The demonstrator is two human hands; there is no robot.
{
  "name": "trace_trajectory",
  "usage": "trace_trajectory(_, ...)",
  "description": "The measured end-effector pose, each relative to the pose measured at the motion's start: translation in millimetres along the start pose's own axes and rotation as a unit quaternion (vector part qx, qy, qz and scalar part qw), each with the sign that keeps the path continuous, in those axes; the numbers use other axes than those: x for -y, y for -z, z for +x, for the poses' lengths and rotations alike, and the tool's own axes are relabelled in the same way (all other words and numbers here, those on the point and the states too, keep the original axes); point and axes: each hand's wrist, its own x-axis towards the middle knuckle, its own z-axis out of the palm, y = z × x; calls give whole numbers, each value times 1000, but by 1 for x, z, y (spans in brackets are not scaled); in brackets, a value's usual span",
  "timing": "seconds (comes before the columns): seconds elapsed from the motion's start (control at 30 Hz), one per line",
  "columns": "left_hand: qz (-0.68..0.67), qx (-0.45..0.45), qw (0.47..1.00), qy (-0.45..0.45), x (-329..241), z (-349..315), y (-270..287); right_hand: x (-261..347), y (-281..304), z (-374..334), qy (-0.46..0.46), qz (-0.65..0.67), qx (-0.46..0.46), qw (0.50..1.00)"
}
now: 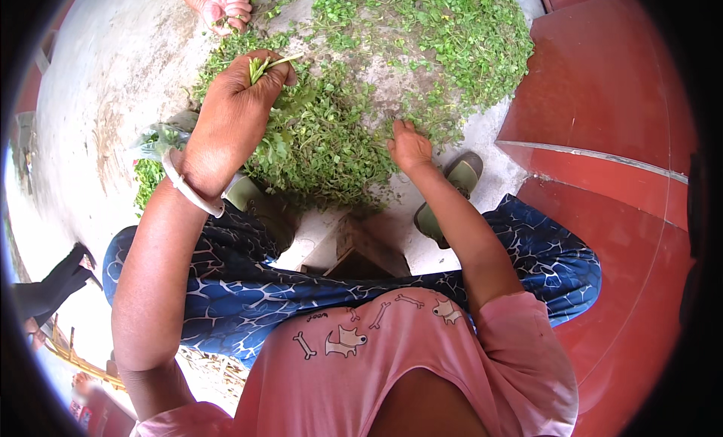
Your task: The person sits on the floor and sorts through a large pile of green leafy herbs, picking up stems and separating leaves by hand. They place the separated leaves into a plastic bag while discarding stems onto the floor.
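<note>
Over the leafy heap [324,151], the left hand [239,102] pinches stems [258,69]; the right hand's [411,147] grip, at the heap's edge, is unclear. The left wrist [202,162] partly hides a bag [153,142]; a co-worker's hand [224,10] shows, arm cut off.

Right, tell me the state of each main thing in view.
Left hand: closed around green sprigs.
Right hand: at the edge of the leafy greens, grip unclear.
Leafy greens: loose, heaped and scattered on the floor.
Clear bag: partly hidden, greens showing.
Bracelet: worn on left wrist.
Shoes: worn.
Other person's hand: fingers curled.
</note>
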Motion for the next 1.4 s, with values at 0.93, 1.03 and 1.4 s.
trace_trajectory(0.93, 18, -12, 1000, 22, -9, 2, -6, 12, 49, 23, 6, 272, 225, 936)
trace_trajectory(1.03, 21, 1, 1000, -7, -9, 1, -7, 19, 38, 36, -62, 229, 111, 965)
trace_trajectory(1.4, 47, 42, 998, 11, -14, -10, -9, 45, 7, 70, -37, 69, -11, 997)
